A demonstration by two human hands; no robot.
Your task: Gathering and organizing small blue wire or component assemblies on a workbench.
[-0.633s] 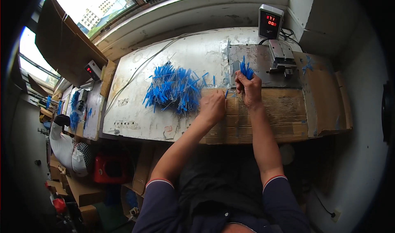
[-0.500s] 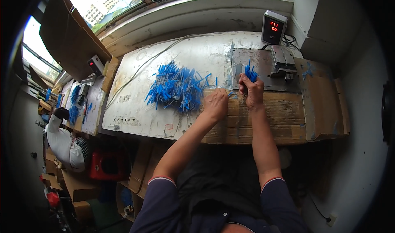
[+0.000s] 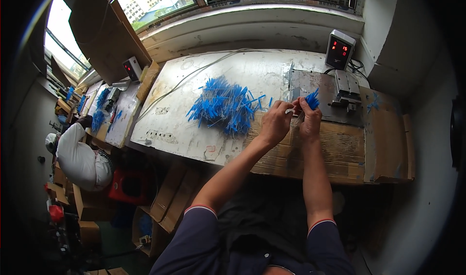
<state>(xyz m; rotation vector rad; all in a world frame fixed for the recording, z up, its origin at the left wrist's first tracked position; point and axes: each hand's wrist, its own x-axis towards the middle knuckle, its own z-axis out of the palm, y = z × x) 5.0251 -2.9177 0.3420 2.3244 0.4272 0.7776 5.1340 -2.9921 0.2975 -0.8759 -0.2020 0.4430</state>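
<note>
My right hand (image 3: 310, 123) is closed round a bundle of thin wires with blue ends (image 3: 312, 99), the blue tips fanning out above the thumb. Close beside it, my left hand (image 3: 275, 124) is pinched, its fingertips at the near side of the bundle. Whatever the left fingers hold is too small to make out. On the white tabletop to the left lies a tangled pile of the same blue-ended wires (image 3: 223, 105), with a few stray pieces at its right edge.
Beyond my hands, a metal plate carries a small metal fixture (image 3: 346, 88). A box with a red digital display (image 3: 339, 50) stands behind it. Flattened cardboard (image 3: 335, 151) covers the table's near right part. At the far left a co-worker in white (image 3: 80, 153) sits at another bench.
My left hand has moved from the table beside the pile up to the bundle in my right hand. The whole view has shifted slightly, and the display's digits differ.
</note>
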